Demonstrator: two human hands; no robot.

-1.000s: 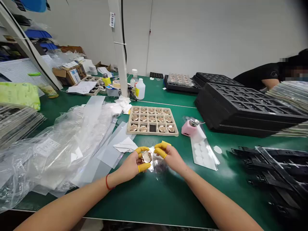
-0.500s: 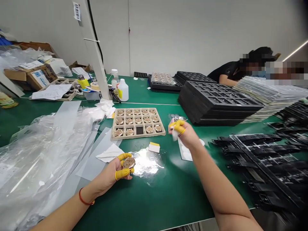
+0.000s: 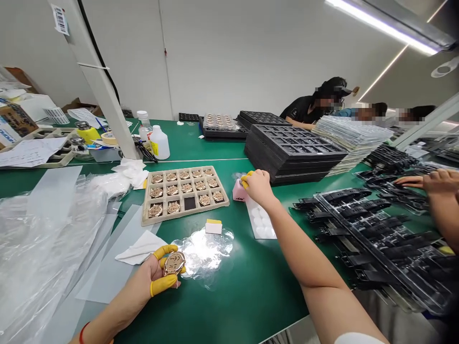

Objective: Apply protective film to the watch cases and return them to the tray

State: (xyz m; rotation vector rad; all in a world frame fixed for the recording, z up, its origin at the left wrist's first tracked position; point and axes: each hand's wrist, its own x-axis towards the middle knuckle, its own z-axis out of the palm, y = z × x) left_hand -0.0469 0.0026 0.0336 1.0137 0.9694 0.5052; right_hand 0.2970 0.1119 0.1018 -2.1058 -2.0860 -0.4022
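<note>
My left hand (image 3: 158,274), in yellow finger cots, is closed around a rose-gold watch case (image 3: 174,263), its engraved back with a CE mark facing up. My right hand (image 3: 256,185) reaches forward, its fingers bent together over the top of a small pink bottle (image 3: 239,191). The white cloth it was pinching half a second ago is hidden behind these fingers. Between the hands and the wall lies a beige tray (image 3: 221,206) of similar watch cases (image 3: 172,189); one front-row compartment holds none. Clear round films (image 3: 206,248) lie beside my left hand.
A white card with round pads (image 3: 260,222) lies beneath my right forearm. Black trays (image 3: 265,157) stack behind it, and watch straps (image 3: 358,215) on clear racks fill the right. Plastic bags (image 3: 46,248) and a folded white cloth (image 3: 139,247) lie left. Co-workers (image 3: 304,110) sit beyond.
My right hand has moved from beside the pink bottle onto its top. The view has swung to the right. My left hand still holds the watch case, now tilted a little differently.
</note>
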